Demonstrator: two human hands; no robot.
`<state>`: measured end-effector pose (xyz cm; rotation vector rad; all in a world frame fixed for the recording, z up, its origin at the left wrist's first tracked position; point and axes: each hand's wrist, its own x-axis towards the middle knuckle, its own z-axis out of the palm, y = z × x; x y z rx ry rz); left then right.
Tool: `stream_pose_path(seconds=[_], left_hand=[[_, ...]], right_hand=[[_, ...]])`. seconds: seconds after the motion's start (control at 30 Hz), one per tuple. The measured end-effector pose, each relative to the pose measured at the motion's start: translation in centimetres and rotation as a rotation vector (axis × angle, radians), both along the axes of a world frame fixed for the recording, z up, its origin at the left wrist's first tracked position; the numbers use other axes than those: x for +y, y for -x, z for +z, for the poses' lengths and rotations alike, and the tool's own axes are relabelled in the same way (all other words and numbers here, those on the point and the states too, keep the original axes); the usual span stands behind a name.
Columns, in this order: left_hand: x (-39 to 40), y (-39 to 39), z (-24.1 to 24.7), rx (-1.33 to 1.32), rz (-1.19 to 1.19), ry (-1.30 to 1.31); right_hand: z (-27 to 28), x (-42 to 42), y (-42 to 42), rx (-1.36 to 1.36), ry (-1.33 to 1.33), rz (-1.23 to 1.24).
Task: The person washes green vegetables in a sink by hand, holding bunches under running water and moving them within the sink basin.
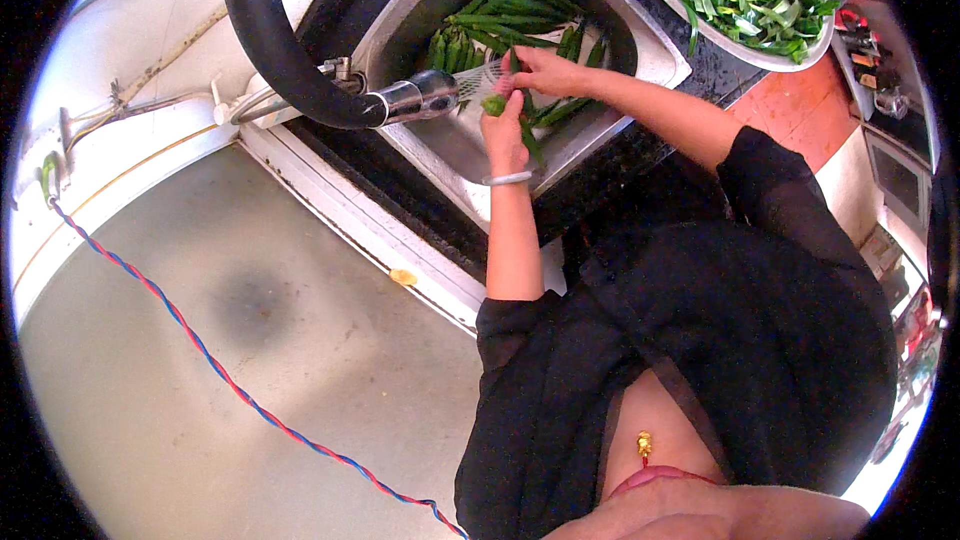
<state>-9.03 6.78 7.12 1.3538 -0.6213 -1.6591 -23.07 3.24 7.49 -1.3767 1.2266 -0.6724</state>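
Note:
In the metal sink (660,67), green okra pods (517,4) lie heaped at the far side, with more pods (555,112) near the right wall. My left hand (506,135), with a pale bangle at its wrist, grips okra; a pale-green stem end (493,105) pokes out above the thumb. Close against it, my right hand (551,71) pinches a dark green pod (514,58) between thumb and fingers. Water (476,77) sprays from the chrome faucet head (424,96) towards both hands. The fingers partly hide the held pods, so their number is unclear.
A thick black faucet hose (262,37) arches over the sink's left side. On the black counter (720,64), a basin (823,52) of leafy greens (750,0) stands at upper right. A red-and-blue twisted cord (255,405) crosses the grey surface (337,360) at left.

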Motion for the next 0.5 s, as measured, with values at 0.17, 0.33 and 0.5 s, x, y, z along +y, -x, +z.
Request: stream_pose_path(seconds=[0.17,0.33,0.5], left_hand=[[-0.1,4.0,4.3,-0.095,-0.160,-0.076],[-1.5,1.8,4.4,0.043,0.015,-0.216],[-2.5,-0.6,2.2,0.475,0.350,-0.322]], right_hand=[[-0.6,-0.6,0.1,-0.039,-0.203,-0.302],[1.5,-1.6,-0.7,-0.366,-0.337,-0.479],[2.9,-1.7,0.3,-0.541,-0.277,-0.509]])
